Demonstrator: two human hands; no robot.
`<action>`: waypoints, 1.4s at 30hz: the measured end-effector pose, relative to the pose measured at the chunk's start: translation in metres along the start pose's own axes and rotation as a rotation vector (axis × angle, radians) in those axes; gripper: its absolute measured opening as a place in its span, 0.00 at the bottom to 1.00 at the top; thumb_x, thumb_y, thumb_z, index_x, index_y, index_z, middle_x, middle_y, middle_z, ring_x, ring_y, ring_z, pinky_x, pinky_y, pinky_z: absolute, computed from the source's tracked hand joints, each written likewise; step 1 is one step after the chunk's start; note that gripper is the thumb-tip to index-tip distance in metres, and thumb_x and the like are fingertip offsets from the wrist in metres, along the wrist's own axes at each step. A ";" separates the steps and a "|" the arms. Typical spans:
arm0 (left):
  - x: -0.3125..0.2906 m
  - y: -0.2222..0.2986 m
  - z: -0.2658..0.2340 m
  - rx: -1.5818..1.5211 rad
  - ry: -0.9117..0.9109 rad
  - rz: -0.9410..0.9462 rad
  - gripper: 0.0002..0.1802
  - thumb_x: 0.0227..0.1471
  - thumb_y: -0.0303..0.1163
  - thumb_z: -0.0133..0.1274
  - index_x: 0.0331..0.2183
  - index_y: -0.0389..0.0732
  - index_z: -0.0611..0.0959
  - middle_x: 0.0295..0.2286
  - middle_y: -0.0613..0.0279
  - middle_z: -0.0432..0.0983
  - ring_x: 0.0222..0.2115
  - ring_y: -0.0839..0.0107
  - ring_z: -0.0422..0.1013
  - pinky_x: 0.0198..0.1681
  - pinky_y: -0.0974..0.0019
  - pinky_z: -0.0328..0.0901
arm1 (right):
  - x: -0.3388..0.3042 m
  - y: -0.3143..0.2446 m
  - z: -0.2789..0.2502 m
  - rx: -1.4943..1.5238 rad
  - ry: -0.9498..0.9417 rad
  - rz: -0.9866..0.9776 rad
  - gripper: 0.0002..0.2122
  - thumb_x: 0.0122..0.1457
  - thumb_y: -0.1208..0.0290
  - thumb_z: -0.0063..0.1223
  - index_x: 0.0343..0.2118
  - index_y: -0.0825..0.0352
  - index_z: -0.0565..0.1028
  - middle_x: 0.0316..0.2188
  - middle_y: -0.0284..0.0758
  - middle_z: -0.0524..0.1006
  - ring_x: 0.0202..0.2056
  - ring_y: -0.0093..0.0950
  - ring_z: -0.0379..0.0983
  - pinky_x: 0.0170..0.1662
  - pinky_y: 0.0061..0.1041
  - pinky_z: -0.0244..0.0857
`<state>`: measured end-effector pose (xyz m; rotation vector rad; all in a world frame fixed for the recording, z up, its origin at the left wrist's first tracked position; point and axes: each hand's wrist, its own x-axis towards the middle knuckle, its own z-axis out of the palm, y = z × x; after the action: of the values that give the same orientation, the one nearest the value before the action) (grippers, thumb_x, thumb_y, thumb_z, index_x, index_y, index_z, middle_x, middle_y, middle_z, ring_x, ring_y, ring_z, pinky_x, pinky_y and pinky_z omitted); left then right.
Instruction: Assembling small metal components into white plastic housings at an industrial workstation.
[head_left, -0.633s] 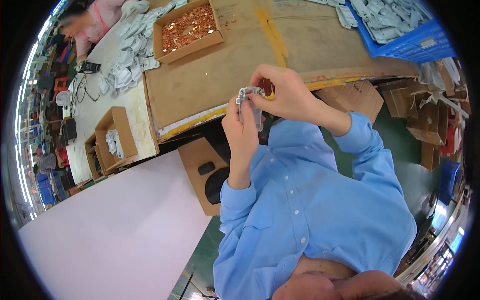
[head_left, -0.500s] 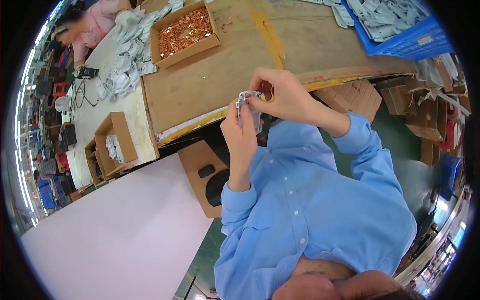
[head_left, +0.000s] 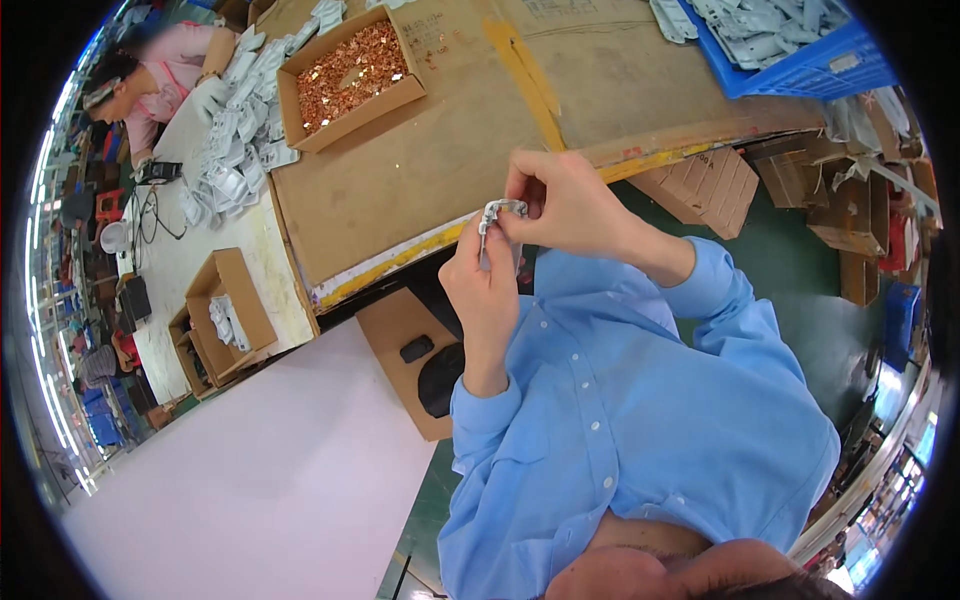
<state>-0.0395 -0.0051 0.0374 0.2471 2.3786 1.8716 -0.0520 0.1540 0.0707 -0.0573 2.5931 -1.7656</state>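
Note:
My left hand [head_left: 482, 285] is closed around a small white plastic housing [head_left: 488, 222], held upright just off the near edge of the cardboard-covered table [head_left: 470, 150]. At the housing's upper end, the thumb and fingers of my right hand [head_left: 570, 205] are pinched together. Whether a small piece is between those right fingertips is hidden. Beyond my hands, an open carton [head_left: 372, 118] holds many small copper-coloured metal pieces [head_left: 352, 75].
White plastic parts [head_left: 235, 140] lie heaped at the left, where a gloved person [head_left: 165, 80] works. A blue crate [head_left: 815, 75] of similar parts stands at the far right. A smaller carton [head_left: 245, 300] sits left; a folded cardboard box [head_left: 705, 190] is below the table edge.
The housing has turned a little in my left hand, and both hands have dipped slightly. The view has shifted a little. At the left, the person has moved, with the gloved hand now lower by the heap.

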 end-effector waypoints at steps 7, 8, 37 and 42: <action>-0.003 0.009 -0.001 -0.079 -0.079 -0.078 0.14 0.60 0.29 0.43 0.45 0.33 0.75 0.21 0.58 0.75 0.20 0.75 0.71 0.25 0.72 0.65 | -0.002 0.000 -0.010 0.015 -0.093 0.025 0.10 0.48 0.75 0.61 0.25 0.70 0.69 0.17 0.32 0.71 0.20 0.20 0.69 0.24 0.20 0.64; -0.003 0.008 0.000 -0.084 -0.091 -0.086 0.14 0.60 0.30 0.44 0.46 0.33 0.75 0.23 0.61 0.75 0.21 0.78 0.69 0.24 0.74 0.64 | -0.001 0.001 -0.010 -0.017 -0.097 -0.009 0.10 0.48 0.75 0.61 0.25 0.70 0.69 0.17 0.33 0.72 0.20 0.21 0.70 0.24 0.20 0.64; 0.022 -0.007 0.007 0.043 -0.124 0.057 0.13 0.56 0.30 0.48 0.42 0.35 0.75 0.27 0.43 0.76 0.28 0.46 0.74 0.31 0.57 0.68 | 0.016 0.020 -0.020 -0.059 -0.128 0.033 0.09 0.47 0.77 0.61 0.26 0.69 0.69 0.18 0.30 0.70 0.22 0.18 0.68 0.24 0.20 0.62; 0.051 -0.014 -0.046 0.302 -0.259 -0.022 0.14 0.57 0.37 0.50 0.39 0.36 0.76 0.22 0.43 0.75 0.23 0.47 0.74 0.28 0.55 0.67 | 0.023 0.041 -0.040 0.111 -0.101 0.098 0.09 0.51 0.74 0.60 0.34 0.70 0.73 0.27 0.32 0.75 0.30 0.20 0.73 0.34 0.21 0.68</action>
<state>-0.0991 -0.0424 0.0354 0.4546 2.4564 1.3668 -0.0774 0.2058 0.0480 -0.0173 2.3825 -1.8184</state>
